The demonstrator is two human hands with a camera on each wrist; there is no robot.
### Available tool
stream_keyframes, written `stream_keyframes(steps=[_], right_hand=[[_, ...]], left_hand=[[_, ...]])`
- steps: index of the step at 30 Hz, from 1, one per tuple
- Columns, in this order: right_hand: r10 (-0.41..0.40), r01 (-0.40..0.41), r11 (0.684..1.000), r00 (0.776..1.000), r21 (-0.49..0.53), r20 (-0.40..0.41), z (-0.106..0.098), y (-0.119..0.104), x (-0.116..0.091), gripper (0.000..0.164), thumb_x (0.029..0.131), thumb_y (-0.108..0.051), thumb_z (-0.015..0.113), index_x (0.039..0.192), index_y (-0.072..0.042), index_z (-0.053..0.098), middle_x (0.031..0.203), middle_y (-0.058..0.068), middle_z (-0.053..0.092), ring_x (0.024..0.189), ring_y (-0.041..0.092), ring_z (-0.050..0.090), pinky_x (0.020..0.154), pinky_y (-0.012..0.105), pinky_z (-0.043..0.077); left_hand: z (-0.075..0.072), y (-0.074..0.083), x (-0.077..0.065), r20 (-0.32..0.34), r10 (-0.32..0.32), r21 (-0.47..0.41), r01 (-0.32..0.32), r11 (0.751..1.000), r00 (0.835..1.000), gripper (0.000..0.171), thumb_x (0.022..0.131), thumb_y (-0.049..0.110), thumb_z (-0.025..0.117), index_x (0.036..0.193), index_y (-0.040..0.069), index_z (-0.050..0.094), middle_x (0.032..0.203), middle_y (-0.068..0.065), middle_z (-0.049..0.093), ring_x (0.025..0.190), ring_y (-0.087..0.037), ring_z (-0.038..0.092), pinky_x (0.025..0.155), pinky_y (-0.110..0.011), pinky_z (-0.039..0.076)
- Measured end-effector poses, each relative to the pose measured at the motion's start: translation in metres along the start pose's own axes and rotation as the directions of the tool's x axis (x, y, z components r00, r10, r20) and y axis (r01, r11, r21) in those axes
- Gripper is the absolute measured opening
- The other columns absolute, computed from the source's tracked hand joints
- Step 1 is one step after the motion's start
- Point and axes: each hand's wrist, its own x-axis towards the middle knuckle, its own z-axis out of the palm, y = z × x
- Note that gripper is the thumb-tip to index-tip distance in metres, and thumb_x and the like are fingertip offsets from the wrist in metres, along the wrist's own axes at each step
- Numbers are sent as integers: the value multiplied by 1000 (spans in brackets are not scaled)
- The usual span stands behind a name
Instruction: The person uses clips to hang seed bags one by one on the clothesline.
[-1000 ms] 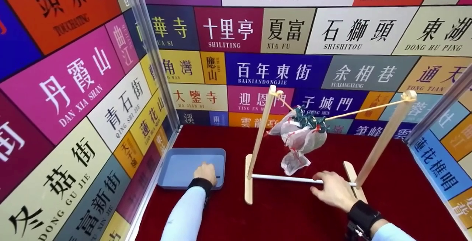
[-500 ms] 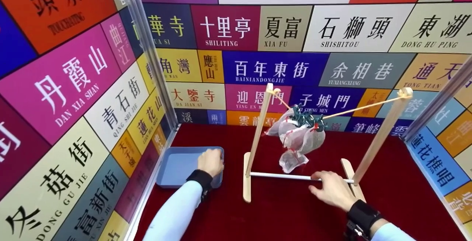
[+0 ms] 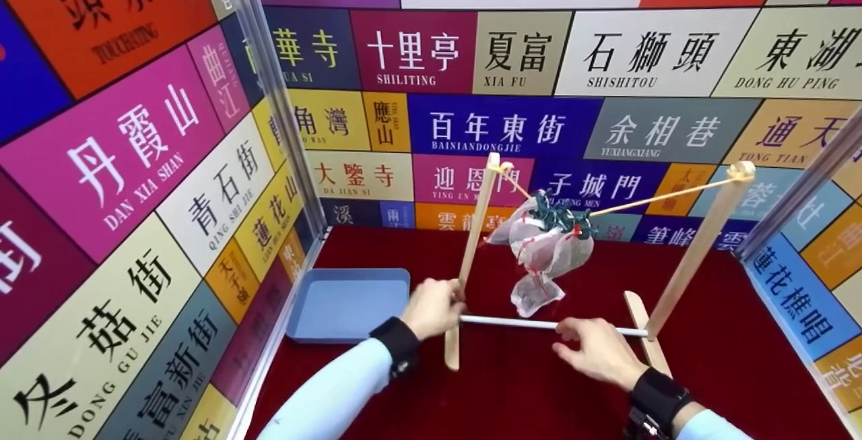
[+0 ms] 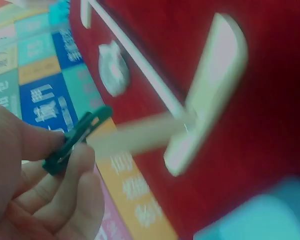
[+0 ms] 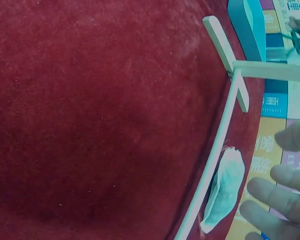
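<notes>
In the left wrist view, my left hand [image 4: 65, 195] pinches a green clothespin [image 4: 72, 142] between thumb and fingers. From the head view, that left hand [image 3: 434, 308] is beside the left post [image 3: 477, 238] of a small wooden drying rack, and the clothespin is hidden. My right hand [image 3: 598, 351] holds nothing, fingers loosely bent, close to the rack's white crossbar [image 3: 518, 322]. Several white mesh pouches [image 3: 555, 251] with red ties hang bunched on the rack's string [image 3: 667, 196], under a cluster of dark green clothespins [image 3: 559, 216].
A blue-grey tray [image 3: 347, 305] lies left of the rack on the dark red cloth [image 3: 512, 399]. The right post [image 3: 697, 251] rises beyond my right hand. Panels with large characters [image 3: 502, 127] wall in the back and both sides.
My left hand has left the tray and moved right to the left post, clothespin in its fingers. My right hand has shifted slightly left along the crossbar.
</notes>
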Motion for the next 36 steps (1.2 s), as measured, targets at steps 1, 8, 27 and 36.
stream_keyframes(steps=[1,8,27,36], right_hand=[[-17,17,1000,1000,9,1,0,-2,1,23,90,-28,89,107,-15,80,92,0,86,88,22,83,77,36,63],[-138,137,990,990,19,7,4,-15,10,54,92,-48,90,130,-12,76,90,-6,84,83,14,80,74,35,63],[-338,318,937,929,-142,-150,0,6,9,24,90,-29,93,106,-16,80,74,-15,77,65,12,73,56,30,52],[-241,221,952,968,-214,-74,-5,27,-3,23,94,-21,89,78,-24,72,60,-20,51,57,-5,42,55,22,36]], left_hand=[[3,6,1,15,3,-50,-2,999,1000,7,97,17,83,103,14,84,99,-3,86,89,-24,82,77,-34,66],[36,50,8,135,-70,-479,126,869,988,7,101,10,77,106,6,79,88,-9,84,65,0,70,62,-18,60],[67,92,18,241,-189,-732,306,608,952,14,107,8,71,111,-4,77,89,-25,82,72,-40,84,56,-32,66],[187,2,62,44,-224,-400,223,889,973,21,100,42,73,107,25,82,96,8,82,91,-11,74,81,-30,59]])
